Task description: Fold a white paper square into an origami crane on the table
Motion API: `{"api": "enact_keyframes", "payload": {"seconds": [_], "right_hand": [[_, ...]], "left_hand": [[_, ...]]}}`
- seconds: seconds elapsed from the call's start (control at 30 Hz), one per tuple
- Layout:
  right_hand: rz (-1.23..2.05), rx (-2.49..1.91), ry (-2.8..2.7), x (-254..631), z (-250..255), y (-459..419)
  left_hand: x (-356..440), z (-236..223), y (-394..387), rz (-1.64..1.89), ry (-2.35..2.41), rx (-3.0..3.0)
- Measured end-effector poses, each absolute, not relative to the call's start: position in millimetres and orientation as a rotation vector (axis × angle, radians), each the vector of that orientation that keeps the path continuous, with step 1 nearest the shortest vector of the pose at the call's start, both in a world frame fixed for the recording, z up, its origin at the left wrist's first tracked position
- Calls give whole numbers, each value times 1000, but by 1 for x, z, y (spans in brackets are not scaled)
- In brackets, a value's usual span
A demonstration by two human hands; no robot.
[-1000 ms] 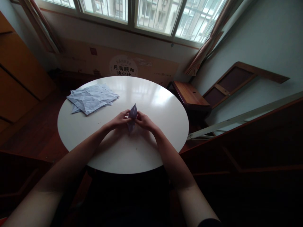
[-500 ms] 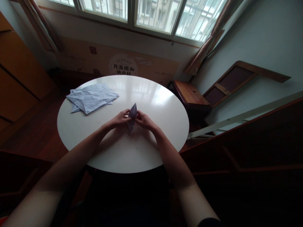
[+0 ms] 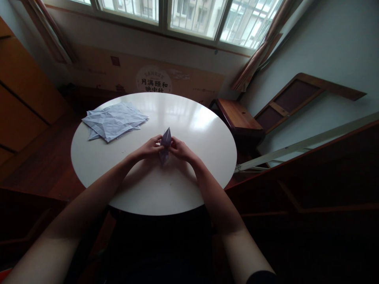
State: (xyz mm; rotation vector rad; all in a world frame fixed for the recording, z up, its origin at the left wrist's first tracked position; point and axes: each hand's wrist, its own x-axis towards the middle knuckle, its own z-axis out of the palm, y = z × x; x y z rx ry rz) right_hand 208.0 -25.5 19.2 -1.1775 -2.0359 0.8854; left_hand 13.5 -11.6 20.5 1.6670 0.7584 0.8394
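Observation:
A small folded piece of purple-grey paper point(image 3: 166, 138) stands between my hands, its pointed tip directed away from me. My left hand point(image 3: 151, 146) pinches its left side with thumb and fingers. On the opposite side, my right hand point(image 3: 180, 149) grips the paper's right edge, fingertips partly hidden behind it. Both hands are just over the middle of the white oval table point(image 3: 207, 157), where a faint reflection of the paper shows below. A stack of creased, pale sheets of paper point(image 3: 115, 119) lies at the table's far left.
Beyond the table's right edge stands a wooden stool point(image 3: 238, 114). A wooden chair-like frame point(image 3: 288, 102) leans by the right wall. Orange cabinets point(image 3: 26, 90) are on the left, and a printed cardboard panel point(image 3: 189, 81) stands below the barred window point(image 3: 195, 17).
Almost nothing differs. The view has shifted very slightly; both hands keep the same hold on the folded paper.

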Motion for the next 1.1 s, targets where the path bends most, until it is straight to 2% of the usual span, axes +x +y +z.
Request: {"api": "enact_keyframes", "payload": {"seconds": [1.1], "right_hand": [[897, -1182, -2028, 208, 22, -27]], "left_hand": [[14, 21, -12, 829, 743, 1652]]}}
